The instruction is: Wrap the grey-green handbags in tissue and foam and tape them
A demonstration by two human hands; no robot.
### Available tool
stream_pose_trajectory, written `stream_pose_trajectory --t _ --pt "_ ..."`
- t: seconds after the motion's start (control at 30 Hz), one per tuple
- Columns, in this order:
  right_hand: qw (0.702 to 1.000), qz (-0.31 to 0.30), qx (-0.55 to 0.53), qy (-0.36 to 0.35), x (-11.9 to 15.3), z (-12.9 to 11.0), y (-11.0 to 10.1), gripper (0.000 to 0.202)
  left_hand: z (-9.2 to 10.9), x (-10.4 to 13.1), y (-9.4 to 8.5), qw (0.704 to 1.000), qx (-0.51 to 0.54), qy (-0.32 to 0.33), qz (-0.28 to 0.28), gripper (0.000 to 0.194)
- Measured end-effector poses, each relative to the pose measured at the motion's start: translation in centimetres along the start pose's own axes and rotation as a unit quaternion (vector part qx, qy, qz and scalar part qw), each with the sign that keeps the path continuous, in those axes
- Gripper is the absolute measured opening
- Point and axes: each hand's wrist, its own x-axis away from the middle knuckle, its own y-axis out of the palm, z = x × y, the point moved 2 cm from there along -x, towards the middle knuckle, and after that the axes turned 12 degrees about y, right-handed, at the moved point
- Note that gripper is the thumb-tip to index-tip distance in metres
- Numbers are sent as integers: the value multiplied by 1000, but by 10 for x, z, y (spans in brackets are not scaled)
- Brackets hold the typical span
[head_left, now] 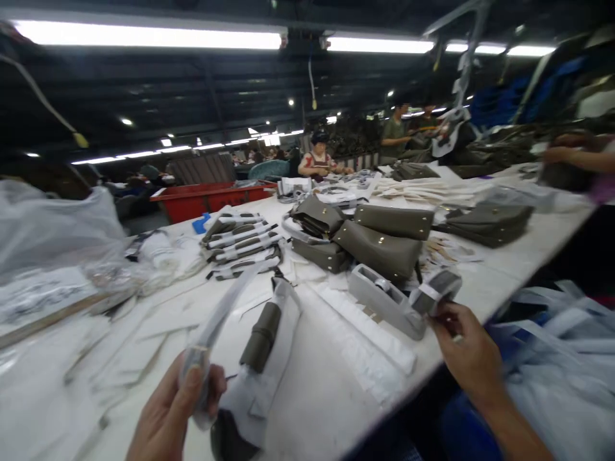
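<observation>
My left hand (185, 397) is closed around a long, translucent whitish strip (223, 314) that points up and away. Just right of it on the table lies an olive strap (262, 336), partly wrapped in white sheet, with a dark end near me. Over at the right, my right hand (464, 346) pinches a small grey rounded piece with a pale band (435, 291); blur hides its exact kind. That piece is at the near right end of a grey tape dispenser (384, 301), and I cannot tell whether they touch.
Olive bags (379, 246) are heaped mid-table, with wrapped straps (243, 243) stacked to their left. A red bin (211, 202) stands beyond. Plastic bags (567, 358) hang by the right table edge. Co-workers sit and stand farther back; another person's arm (581, 157) reaches in at right.
</observation>
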Motion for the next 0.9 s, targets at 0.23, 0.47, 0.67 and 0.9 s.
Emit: stream_pose_trajectory --t 0.23,0.47,0.67,0.9 --pt "927 -253 -208 -182 93 -122 57 3 31 -14 11 985 110 -30 -127 49" --pt "875 -343 -299 -166 133 -203 100 15 42 -40 14 988 107 -17 -111 40" --pt "856 -340 -346 -179 146 -232 109 27 41 -54 5 987 54 14 -150 44" --pt "856 -305 -378 -176 149 -247 104 24 44 -59 -1 989 -68 26 -128 56"
